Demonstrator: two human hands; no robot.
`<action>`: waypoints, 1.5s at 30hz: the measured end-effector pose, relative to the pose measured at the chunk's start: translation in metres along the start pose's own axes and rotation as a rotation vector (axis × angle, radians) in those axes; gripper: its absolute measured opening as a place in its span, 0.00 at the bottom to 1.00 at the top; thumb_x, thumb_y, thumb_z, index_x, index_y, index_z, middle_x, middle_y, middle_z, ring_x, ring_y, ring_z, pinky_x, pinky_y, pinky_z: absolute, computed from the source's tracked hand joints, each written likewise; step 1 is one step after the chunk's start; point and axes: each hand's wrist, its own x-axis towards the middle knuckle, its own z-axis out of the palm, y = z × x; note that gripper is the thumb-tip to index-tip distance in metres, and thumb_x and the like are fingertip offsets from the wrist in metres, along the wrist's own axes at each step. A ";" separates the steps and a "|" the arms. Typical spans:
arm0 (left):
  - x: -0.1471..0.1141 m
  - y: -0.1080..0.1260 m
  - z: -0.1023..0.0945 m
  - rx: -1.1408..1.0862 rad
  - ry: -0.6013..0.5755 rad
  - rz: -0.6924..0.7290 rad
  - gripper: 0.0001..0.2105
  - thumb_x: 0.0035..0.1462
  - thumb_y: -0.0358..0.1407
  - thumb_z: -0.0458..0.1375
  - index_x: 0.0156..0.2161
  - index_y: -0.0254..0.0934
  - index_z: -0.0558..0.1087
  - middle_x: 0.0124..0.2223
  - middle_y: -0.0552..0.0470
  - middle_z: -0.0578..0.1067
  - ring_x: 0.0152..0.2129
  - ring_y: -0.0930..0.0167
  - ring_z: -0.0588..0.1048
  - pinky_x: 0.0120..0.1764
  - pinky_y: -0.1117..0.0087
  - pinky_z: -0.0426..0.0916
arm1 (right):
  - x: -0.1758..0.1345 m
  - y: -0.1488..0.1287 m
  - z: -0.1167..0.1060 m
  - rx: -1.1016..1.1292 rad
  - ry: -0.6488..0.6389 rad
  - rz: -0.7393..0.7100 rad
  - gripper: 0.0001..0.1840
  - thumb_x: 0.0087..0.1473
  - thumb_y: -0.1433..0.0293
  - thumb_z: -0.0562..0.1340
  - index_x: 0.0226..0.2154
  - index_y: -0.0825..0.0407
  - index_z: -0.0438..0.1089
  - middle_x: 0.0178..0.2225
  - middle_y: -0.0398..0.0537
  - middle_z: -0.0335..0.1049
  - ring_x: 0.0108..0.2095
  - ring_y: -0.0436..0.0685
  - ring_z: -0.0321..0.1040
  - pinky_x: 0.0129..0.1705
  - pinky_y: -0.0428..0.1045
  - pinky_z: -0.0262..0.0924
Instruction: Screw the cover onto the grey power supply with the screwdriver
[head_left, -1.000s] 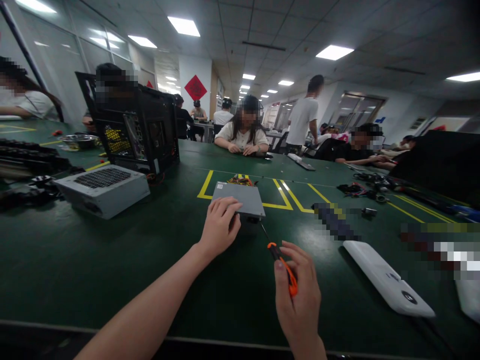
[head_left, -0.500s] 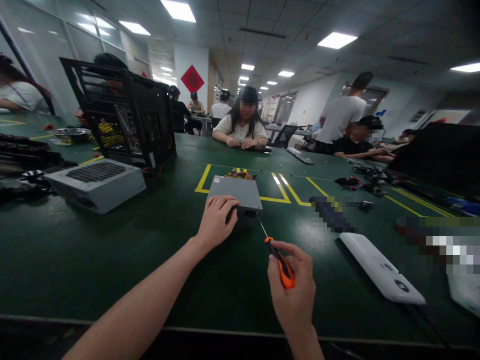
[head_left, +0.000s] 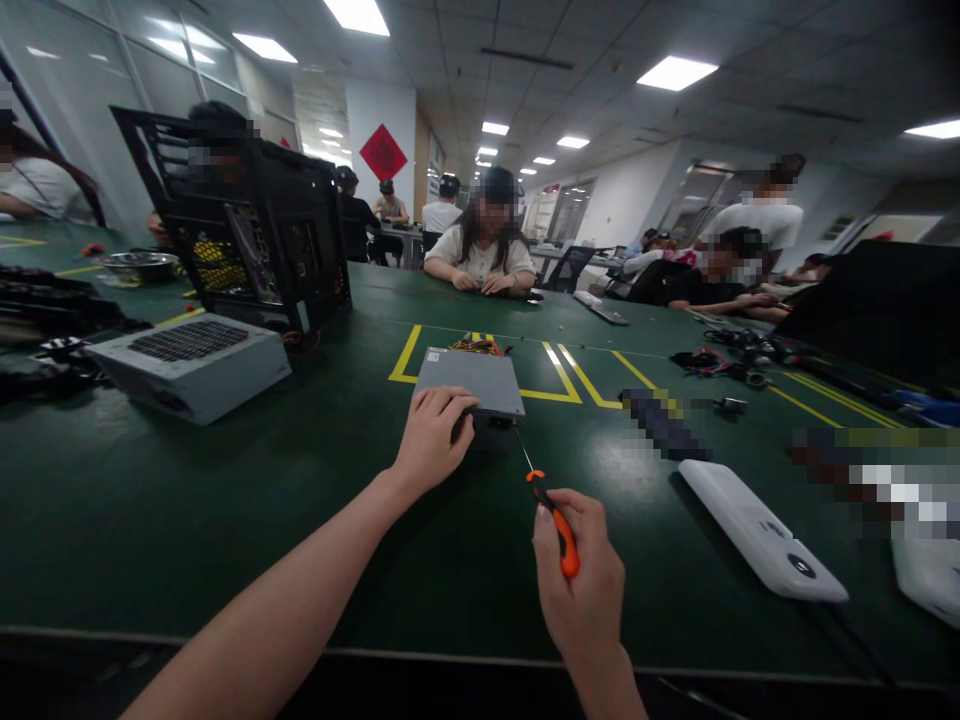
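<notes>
A grey computer power supply [head_left: 491,378] lies flat on the green table, its multicoloured cables bunched at the far side. My left hand [head_left: 435,430] grips its near left part, fingers over the top edge and around the near face. In my right hand [head_left: 581,560] is an orange and black screwdriver [head_left: 556,520], held by the handle between thumb and fingers. The screwdriver's thin shaft points away from me, with its tip at the lower right corner of the power supply's near face. Whether the tip sits in a screw is too small to tell.
At the left stand a second power supply [head_left: 191,365], an open black computer case [head_left: 247,220] and a metal bowl [head_left: 139,265]. A white elongated device [head_left: 761,530] lies at the right, with cables [head_left: 724,365] farther back. Across the table sits a person [head_left: 480,250].
The fingers of my right hand have shifted on the screwdriver's handle, and the tool is turned slightly. My left hand and the power supply stay in place.
</notes>
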 end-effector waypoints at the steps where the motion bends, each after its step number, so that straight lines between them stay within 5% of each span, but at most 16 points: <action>1: 0.000 0.000 0.000 0.000 0.001 -0.001 0.11 0.55 0.30 0.49 0.42 0.40 0.68 0.44 0.51 0.70 0.44 0.69 0.67 0.49 0.62 0.57 | 0.001 0.000 0.000 -0.021 0.005 -0.050 0.08 0.53 0.69 0.55 0.37 0.52 0.62 0.29 0.45 0.64 0.27 0.51 0.63 0.30 0.48 0.59; 6: 0.000 0.000 0.001 -0.010 0.008 0.004 0.11 0.55 0.29 0.49 0.42 0.40 0.68 0.44 0.51 0.70 0.44 0.69 0.67 0.49 0.63 0.57 | 0.006 -0.003 -0.001 -0.115 0.001 -0.228 0.06 0.50 0.73 0.57 0.33 0.51 0.66 0.28 0.45 0.61 0.30 0.53 0.60 0.32 0.51 0.58; 13: 0.000 -0.002 0.003 -0.002 0.001 0.000 0.11 0.55 0.30 0.49 0.43 0.40 0.68 0.45 0.51 0.70 0.44 0.69 0.66 0.49 0.62 0.56 | 0.003 -0.004 -0.002 0.061 -0.026 0.047 0.09 0.54 0.68 0.53 0.39 0.52 0.61 0.28 0.43 0.64 0.23 0.49 0.61 0.25 0.46 0.58; 19: 0.001 -0.001 0.003 -0.006 0.011 0.007 0.11 0.55 0.29 0.49 0.42 0.40 0.68 0.44 0.51 0.71 0.43 0.69 0.67 0.48 0.63 0.56 | 0.006 -0.003 -0.004 0.005 -0.038 -0.118 0.05 0.51 0.70 0.57 0.33 0.51 0.65 0.28 0.44 0.62 0.29 0.53 0.61 0.32 0.50 0.58; 26: -0.001 -0.001 0.003 -0.001 0.004 0.002 0.11 0.55 0.29 0.49 0.43 0.40 0.68 0.44 0.51 0.71 0.44 0.69 0.67 0.49 0.62 0.56 | 0.002 -0.006 -0.003 0.163 -0.049 0.148 0.09 0.54 0.67 0.54 0.39 0.51 0.60 0.22 0.39 0.60 0.18 0.47 0.57 0.20 0.44 0.54; 32: 0.000 -0.001 0.002 -0.007 0.009 0.005 0.11 0.55 0.29 0.49 0.42 0.40 0.68 0.44 0.51 0.71 0.44 0.69 0.67 0.49 0.63 0.56 | 0.005 -0.003 -0.005 0.069 -0.083 -0.077 0.05 0.51 0.70 0.56 0.33 0.51 0.65 0.29 0.45 0.61 0.29 0.52 0.62 0.31 0.49 0.59; 38: 0.000 -0.001 0.003 -0.004 0.007 -0.002 0.11 0.55 0.29 0.49 0.43 0.40 0.68 0.44 0.51 0.70 0.44 0.69 0.67 0.49 0.62 0.56 | 0.001 -0.004 -0.003 0.202 -0.100 0.145 0.10 0.55 0.68 0.52 0.41 0.51 0.59 0.23 0.39 0.61 0.18 0.47 0.58 0.19 0.43 0.55; 45: 0.000 -0.002 0.003 -0.004 0.012 0.006 0.11 0.55 0.29 0.49 0.43 0.40 0.68 0.44 0.51 0.71 0.44 0.69 0.67 0.49 0.63 0.56 | 0.004 -0.002 -0.004 0.082 -0.152 -0.083 0.06 0.52 0.70 0.55 0.35 0.51 0.64 0.29 0.45 0.61 0.29 0.51 0.62 0.31 0.48 0.59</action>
